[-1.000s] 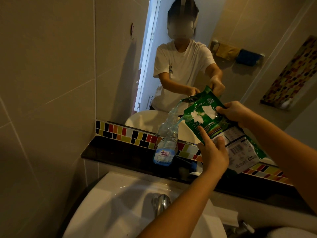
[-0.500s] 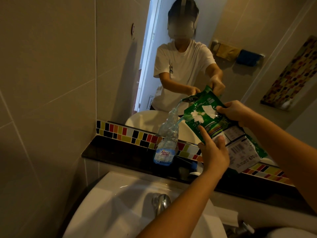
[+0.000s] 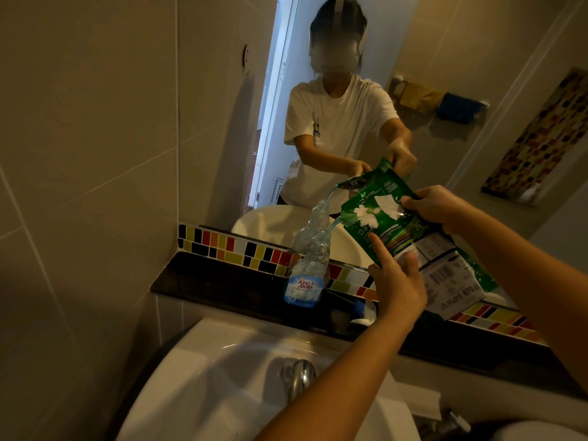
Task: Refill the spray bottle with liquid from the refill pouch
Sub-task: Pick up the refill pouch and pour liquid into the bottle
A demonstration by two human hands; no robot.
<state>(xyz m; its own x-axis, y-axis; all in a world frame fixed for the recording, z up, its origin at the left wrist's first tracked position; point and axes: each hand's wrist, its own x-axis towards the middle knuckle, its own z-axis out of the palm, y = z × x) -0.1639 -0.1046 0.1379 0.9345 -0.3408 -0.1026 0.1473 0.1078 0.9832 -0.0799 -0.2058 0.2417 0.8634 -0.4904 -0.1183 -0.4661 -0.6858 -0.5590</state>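
A clear plastic spray bottle [image 3: 307,278] with a blue-and-white label stands uncapped on the black ledge [image 3: 222,281] in front of the mirror. Above and to its right, a green refill pouch [image 3: 391,230] is tilted with its corner spout down toward the bottle neck. A thin bluish stream runs from the spout into the bottle's mouth. My left hand [image 3: 397,281] supports the pouch's lower edge from below, index finger stretched along its face. My right hand [image 3: 436,208] pinches the pouch's upper right edge.
A white washbasin [image 3: 203,383] with a chrome tap [image 3: 297,375] lies below the ledge. A strip of coloured mosaic tiles [image 3: 235,248] runs under the mirror [image 3: 350,90]. Small blue and white items [image 3: 361,313] lie on the ledge behind my left wrist. A beige tiled wall [image 3: 89,154] closes the left side.
Almost nothing has moved. Both hands keep the pouch tilted over the bottle and the liquid keeps flowing into it.
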